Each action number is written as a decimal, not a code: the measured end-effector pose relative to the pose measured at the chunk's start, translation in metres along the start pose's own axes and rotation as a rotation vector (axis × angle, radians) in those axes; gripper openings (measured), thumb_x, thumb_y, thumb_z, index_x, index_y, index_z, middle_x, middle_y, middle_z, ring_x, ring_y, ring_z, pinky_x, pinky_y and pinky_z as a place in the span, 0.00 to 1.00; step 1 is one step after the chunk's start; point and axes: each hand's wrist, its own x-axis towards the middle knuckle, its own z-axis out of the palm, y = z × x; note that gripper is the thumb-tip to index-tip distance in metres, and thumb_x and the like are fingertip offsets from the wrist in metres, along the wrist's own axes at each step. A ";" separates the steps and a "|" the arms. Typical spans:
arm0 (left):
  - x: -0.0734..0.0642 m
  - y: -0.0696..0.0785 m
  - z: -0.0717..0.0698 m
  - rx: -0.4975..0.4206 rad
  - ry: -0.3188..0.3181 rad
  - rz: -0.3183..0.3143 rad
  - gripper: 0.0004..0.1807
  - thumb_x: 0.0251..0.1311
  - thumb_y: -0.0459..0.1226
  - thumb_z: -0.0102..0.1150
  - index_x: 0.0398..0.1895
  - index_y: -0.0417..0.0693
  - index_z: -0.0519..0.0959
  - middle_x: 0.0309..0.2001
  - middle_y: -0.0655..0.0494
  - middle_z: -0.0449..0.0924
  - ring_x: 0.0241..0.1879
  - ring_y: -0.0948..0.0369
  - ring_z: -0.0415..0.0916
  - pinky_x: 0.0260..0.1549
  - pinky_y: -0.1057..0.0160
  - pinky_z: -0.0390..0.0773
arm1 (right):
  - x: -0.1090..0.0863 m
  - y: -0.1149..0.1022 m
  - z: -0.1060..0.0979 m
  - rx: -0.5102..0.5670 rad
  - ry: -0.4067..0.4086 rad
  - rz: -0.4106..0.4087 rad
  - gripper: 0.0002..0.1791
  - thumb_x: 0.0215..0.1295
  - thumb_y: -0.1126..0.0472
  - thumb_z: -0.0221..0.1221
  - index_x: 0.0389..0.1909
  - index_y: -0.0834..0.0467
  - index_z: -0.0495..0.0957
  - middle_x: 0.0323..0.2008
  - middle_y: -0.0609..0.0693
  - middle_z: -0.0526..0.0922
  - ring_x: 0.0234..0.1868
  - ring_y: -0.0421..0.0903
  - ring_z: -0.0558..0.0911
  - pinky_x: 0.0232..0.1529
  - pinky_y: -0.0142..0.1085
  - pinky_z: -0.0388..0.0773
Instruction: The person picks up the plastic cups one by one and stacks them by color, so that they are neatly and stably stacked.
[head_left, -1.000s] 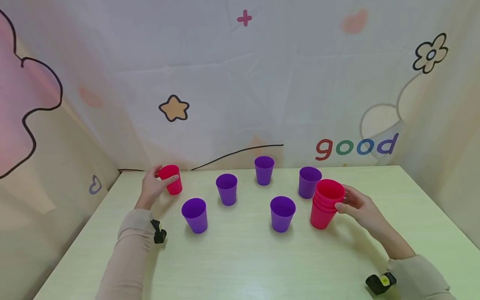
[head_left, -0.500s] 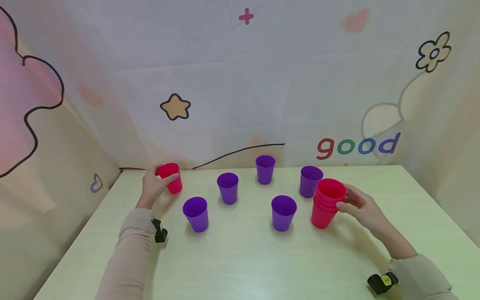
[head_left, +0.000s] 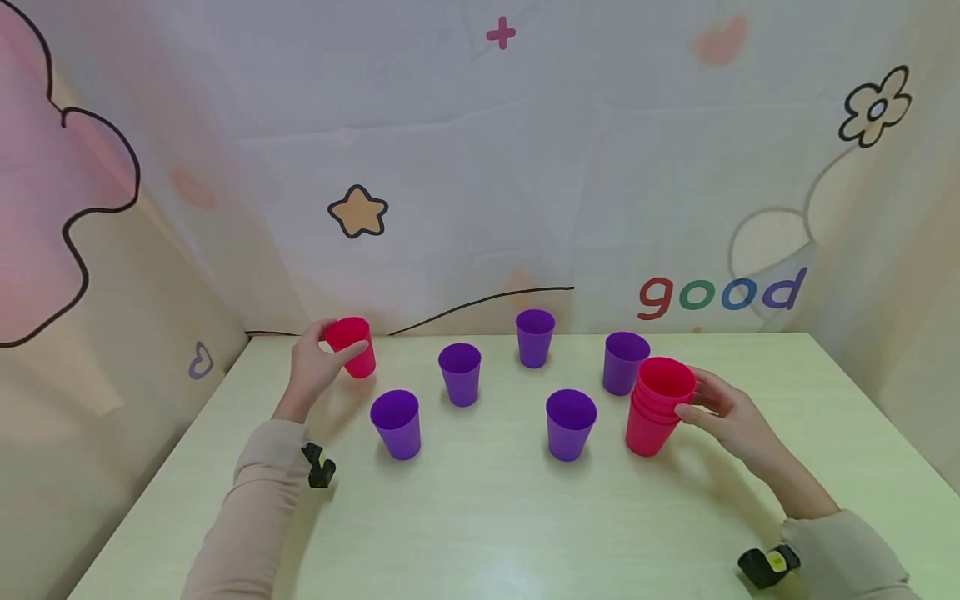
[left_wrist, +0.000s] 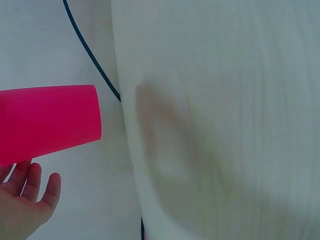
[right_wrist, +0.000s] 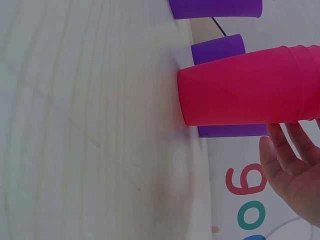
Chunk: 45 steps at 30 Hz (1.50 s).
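Observation:
My left hand (head_left: 313, 367) grips a single red plastic cup (head_left: 362, 360) at the back left, thumb on the near side and fingers behind. In the left wrist view, a gap shows between this red cup's base (left_wrist: 92, 112) and the table's edge. On the right, my right hand (head_left: 731, 421) holds a stack of nested red cups (head_left: 651, 429) by its upper part, with the thumb near the rims. The right wrist view has the stack (right_wrist: 240, 90) upright with its base close over the tabletop, fingers (right_wrist: 282, 150) along its side.
Several upright purple cups stand between my hands: front left (head_left: 397, 429), middle left (head_left: 461, 379), back (head_left: 535, 342), front right (head_left: 571, 429) and back right (head_left: 622, 367), the last partly behind the red stack. A printed curtain (head_left: 465, 208) closes off the table's (head_left: 480, 525) back.
My left hand and its red cup have risen slightly and shifted a little right. The right hand keeps hold of the red stack, and the purple cups stay put as the head view shifts slightly.

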 end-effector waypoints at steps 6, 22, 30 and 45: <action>-0.006 0.010 -0.002 0.001 0.005 0.055 0.40 0.50 0.47 0.64 0.64 0.40 0.60 0.55 0.43 0.66 0.54 0.50 0.62 0.45 0.54 0.69 | 0.000 -0.003 0.000 -0.016 0.024 -0.025 0.29 0.63 0.63 0.54 0.64 0.65 0.57 0.46 0.30 0.71 0.45 0.31 0.73 0.39 0.29 0.75; -0.020 0.040 -0.012 -0.006 0.002 0.149 0.39 0.51 0.47 0.64 0.64 0.42 0.61 0.56 0.44 0.66 0.53 0.49 0.62 0.44 0.54 0.69 | -0.001 -0.011 -0.003 -0.035 0.063 -0.007 0.31 0.65 0.60 0.53 0.66 0.63 0.55 0.45 0.30 0.69 0.44 0.27 0.72 0.39 0.26 0.74; -0.027 0.057 -0.011 -0.016 -0.016 0.182 0.38 0.50 0.46 0.65 0.63 0.43 0.62 0.56 0.46 0.66 0.53 0.49 0.63 0.43 0.53 0.71 | -0.002 -0.009 -0.001 -0.013 0.071 -0.026 0.28 0.67 0.59 0.50 0.65 0.64 0.56 0.45 0.29 0.71 0.43 0.28 0.75 0.40 0.28 0.76; -0.039 0.080 -0.003 -0.060 -0.062 0.295 0.36 0.49 0.42 0.67 0.61 0.43 0.65 0.53 0.47 0.69 0.49 0.51 0.66 0.37 0.57 0.73 | -0.002 -0.009 0.001 0.010 0.075 -0.024 0.28 0.67 0.58 0.49 0.65 0.63 0.56 0.45 0.29 0.71 0.43 0.29 0.75 0.39 0.29 0.76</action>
